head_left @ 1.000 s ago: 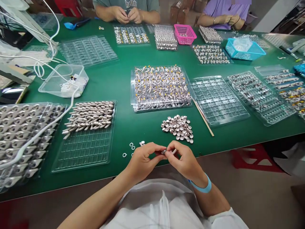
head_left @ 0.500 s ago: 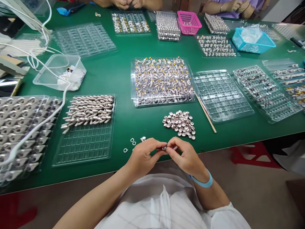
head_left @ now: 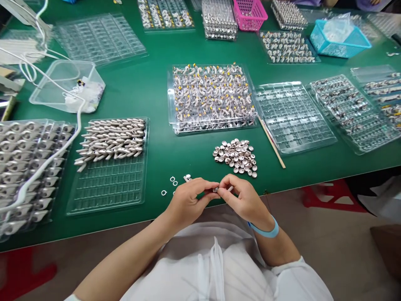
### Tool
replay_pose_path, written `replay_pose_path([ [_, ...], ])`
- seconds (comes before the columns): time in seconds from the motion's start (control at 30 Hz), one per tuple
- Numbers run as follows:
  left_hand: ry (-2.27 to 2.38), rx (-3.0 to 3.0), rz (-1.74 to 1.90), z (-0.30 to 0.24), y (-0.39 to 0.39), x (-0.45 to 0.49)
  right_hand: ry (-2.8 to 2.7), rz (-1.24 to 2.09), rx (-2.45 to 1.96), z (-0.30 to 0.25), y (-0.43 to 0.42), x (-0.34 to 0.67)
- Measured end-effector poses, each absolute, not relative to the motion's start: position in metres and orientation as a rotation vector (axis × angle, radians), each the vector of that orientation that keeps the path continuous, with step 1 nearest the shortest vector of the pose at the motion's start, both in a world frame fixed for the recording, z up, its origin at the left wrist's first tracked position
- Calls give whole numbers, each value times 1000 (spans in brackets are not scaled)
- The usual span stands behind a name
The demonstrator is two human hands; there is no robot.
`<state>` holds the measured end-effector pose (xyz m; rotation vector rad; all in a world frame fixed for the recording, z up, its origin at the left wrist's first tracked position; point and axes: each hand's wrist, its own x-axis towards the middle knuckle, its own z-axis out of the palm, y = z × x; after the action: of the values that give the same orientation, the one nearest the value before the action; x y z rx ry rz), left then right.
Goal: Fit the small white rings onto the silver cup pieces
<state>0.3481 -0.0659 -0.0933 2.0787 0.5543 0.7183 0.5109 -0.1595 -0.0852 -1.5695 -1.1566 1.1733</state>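
My left hand (head_left: 188, 200) and my right hand (head_left: 241, 198) meet at the near edge of the green table (head_left: 156, 104), both pinched on one small silver metal part (head_left: 216, 190). A thin pale stick pokes out of my right fingers. A heap of small silver caps (head_left: 236, 156) lies just beyond my right hand. Several tiny white rings (head_left: 171, 184) lie on the table by my left hand. A clear tray half filled with silver pointed parts (head_left: 111, 144) sits to the left.
A full clear tray of silver and white parts (head_left: 211, 98) stands in the middle, an unfilled clear tray (head_left: 291, 117) and a wooden stick (head_left: 272, 143) to its right. More trays, a pink basket (head_left: 249, 14), a blue basket (head_left: 340, 39) and a clear tub (head_left: 67, 85) lie farther back.
The view has tilted downward, so the table has slid up the frame and the people across it have left the view. Both hands stay pinched together on the small part.
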Motion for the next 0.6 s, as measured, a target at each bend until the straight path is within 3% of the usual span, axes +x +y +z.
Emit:
replay_pose_path([
  [0.6,491,2161,710,-96,-62,346,-1221,1172,-1564,-87,-159,512],
])
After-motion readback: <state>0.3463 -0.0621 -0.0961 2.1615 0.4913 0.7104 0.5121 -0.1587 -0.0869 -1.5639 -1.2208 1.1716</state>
